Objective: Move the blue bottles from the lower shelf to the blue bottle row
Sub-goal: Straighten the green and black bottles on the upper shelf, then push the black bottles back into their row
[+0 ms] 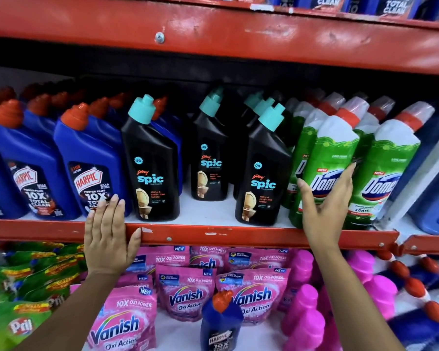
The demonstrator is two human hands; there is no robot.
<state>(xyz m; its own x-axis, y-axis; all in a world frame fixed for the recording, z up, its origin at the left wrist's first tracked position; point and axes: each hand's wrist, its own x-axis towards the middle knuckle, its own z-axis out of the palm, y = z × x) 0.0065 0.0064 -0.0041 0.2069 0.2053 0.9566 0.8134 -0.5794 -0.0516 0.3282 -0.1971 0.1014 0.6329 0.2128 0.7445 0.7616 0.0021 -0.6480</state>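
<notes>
We've got both hands open, left hand [107,234] flat on the shelf edge [213,235], right hand [325,211] against a green Domestos bottle [325,158], while the blue Harpic bottle [219,325] stands below among Vanish pouches [188,292], probably heavy, rigid, slick plastic, so we'd grab its waist.

By my chipped red metal shelf edge [213,235]: blue plastic bottles with red caps [86,160], black bottles with teal caps [151,168], green-and-white bottles [327,158]; below, pink pouches [188,292].
</notes>
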